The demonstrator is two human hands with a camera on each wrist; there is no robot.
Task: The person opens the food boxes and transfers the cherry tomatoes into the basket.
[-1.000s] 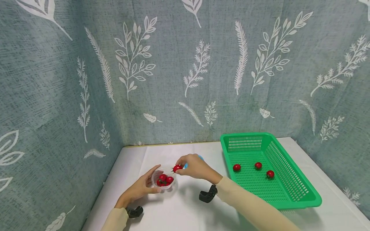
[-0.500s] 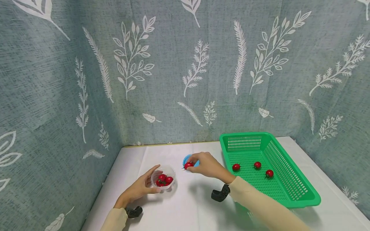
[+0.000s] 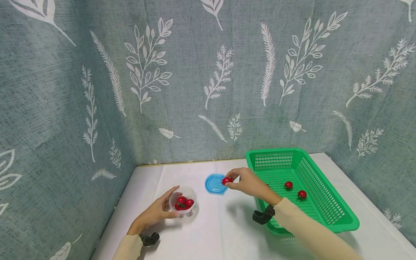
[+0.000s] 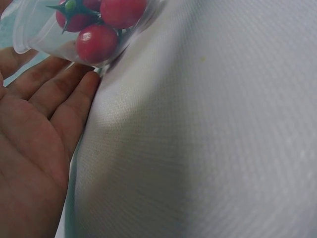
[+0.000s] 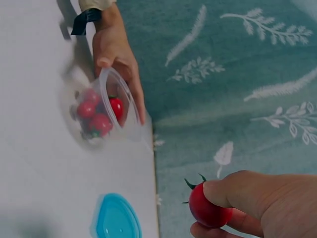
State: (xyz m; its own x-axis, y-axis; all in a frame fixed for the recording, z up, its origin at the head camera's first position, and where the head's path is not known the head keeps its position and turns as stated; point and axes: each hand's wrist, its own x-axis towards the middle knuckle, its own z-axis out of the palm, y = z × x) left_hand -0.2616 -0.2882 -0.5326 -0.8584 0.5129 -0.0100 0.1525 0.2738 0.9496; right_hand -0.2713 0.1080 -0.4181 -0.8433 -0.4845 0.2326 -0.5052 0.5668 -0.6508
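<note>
My right hand [image 3: 231, 181] pinches a red cherry tomato [image 3: 226, 180] by its fingertips, above the right edge of a blue lid [image 3: 215, 184] on the white table. The right wrist view shows the same tomato [image 5: 208, 209] between thumb and finger. My left hand [image 3: 165, 206] cups a small clear tub [image 3: 183, 199] with several cherry tomatoes [image 3: 183, 203] in it; the left wrist view has the tub [image 4: 74, 29] resting against the fingertips. A green basket [image 3: 325, 202] stands to the right with two tomatoes [image 3: 288, 185] showing in it.
Blue-grey leaf-print cloth [image 3: 208, 79] walls the table at the back and on both sides. The white tabletop [image 3: 221, 231] stretches between the tub and the basket. The basket's near corner sits close to my right forearm [image 3: 302, 231].
My right hand has carried the tomato from over the clear tub rightwards, past the blue lid, towards the green basket. The left hand and tub have stayed put.
</note>
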